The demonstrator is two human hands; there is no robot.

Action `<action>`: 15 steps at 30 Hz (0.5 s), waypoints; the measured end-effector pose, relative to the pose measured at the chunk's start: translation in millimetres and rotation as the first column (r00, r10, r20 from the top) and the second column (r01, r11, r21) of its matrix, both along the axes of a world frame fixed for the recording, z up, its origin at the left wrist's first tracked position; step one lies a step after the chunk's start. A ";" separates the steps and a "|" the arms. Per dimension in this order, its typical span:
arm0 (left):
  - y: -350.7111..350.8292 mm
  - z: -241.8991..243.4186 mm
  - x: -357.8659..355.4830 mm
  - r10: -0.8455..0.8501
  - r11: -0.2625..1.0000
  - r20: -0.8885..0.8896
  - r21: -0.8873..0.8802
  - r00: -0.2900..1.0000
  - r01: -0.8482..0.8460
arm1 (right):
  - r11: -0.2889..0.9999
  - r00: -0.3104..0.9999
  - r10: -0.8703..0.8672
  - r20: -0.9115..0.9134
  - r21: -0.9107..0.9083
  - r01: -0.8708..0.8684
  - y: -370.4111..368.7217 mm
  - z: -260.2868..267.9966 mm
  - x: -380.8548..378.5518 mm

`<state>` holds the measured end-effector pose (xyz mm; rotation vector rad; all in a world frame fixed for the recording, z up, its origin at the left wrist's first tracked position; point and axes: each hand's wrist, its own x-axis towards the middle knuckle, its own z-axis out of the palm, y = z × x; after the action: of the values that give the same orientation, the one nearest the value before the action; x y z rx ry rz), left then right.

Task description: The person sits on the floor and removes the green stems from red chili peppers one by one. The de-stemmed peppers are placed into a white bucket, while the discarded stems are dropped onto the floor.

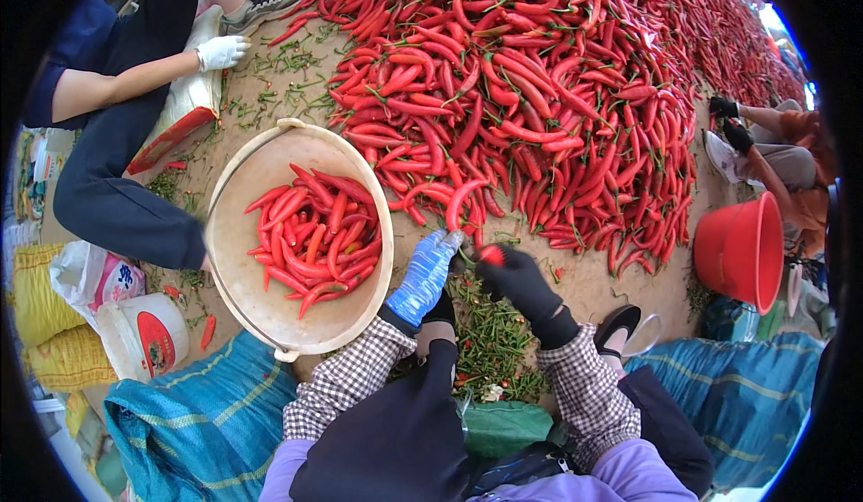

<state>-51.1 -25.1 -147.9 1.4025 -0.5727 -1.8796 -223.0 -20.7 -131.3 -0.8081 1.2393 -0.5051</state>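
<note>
My left hand [426,274], in a blue-striped glove with a grey thumb tip, grips a curved red chili pepper [461,204] near its stem end. The pepper stands up from the fingertips, in front of the large chili heap [526,91]. Close to it on the right, my right hand [522,286] is curled in a black glove. A rounded red thing [492,254] shows at its fingers, too blurred to tell whether it is a pepper. Left of my left hand, a cream plastic bucket [236,300] with a wire handle contains several stemless red peppers [317,232].
Loose green stems [489,340] cover the ground between my feet. A red bucket [731,252] stands right, near a person's black-gloved hands [731,121]. Another person's white-gloved hand [222,52] is upper left. Blue woven sacks [195,421] and a white tub [121,333] lie close by.
</note>
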 end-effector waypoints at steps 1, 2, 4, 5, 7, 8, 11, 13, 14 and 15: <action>1.8 -2.8 2.1 -0.033 0.999 0.027 -0.013 0.999 0.033 | 0.966 0.965 -0.245 0.088 0.102 0.236 -5.7 4.2 -3.8; 5.7 -14.1 5.5 -0.067 0.998 -0.038 0.000 0.997 0.067 | 0.946 0.940 -0.321 0.117 0.069 0.315 -11.7 9.3 -5.2; 13.6 -12.6 -0.4 -0.129 0.986 -0.001 -0.107 0.992 0.128 | 0.964 0.949 -0.264 0.175 0.030 0.263 -14.1 3.6 3.2; 18.1 -10.2 -3.5 -0.157 0.975 0.021 -0.159 0.987 0.158 | 0.977 0.971 -0.170 0.171 -0.099 0.188 -14.3 -5.1 4.3; 21.2 10.5 -10.4 -0.162 0.944 0.169 -0.261 0.972 0.202 | 0.933 0.991 -0.020 0.132 -0.353 0.066 -13.1 -22.1 3.5; 20.3 15.5 -11.8 -0.157 0.925 0.199 -0.314 0.967 0.214 | 0.863 0.995 0.048 0.083 -0.506 0.000 -13.2 -27.1 2.1; 22.0 24.1 -8.5 -0.113 0.763 0.501 -0.509 0.858 0.398 | 0.800 0.997 0.003 -0.078 -0.598 -0.049 -8.4 -34.3 7.9; 31.9 3.7 -3.0 0.023 0.629 0.650 -0.600 0.759 0.494 | 0.930 0.988 -0.134 0.071 -0.336 0.150 -22.4 -3.1 25.6; 37.4 -9.7 -0.2 -0.207 0.742 0.661 -0.375 0.721 0.556 | 0.942 0.944 -0.243 0.223 -0.179 0.285 -32.8 16.0 35.6; 49.1 -26.6 0.2 -0.281 0.767 0.630 -0.307 0.724 0.564 | 0.917 0.866 -0.372 0.335 -0.012 0.398 -43.5 34.9 46.0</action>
<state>-50.9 23.9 -174.5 1.5361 -1.6849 -1.4530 -177.0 -64.2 -96.3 -0.5114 1.0738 -0.9821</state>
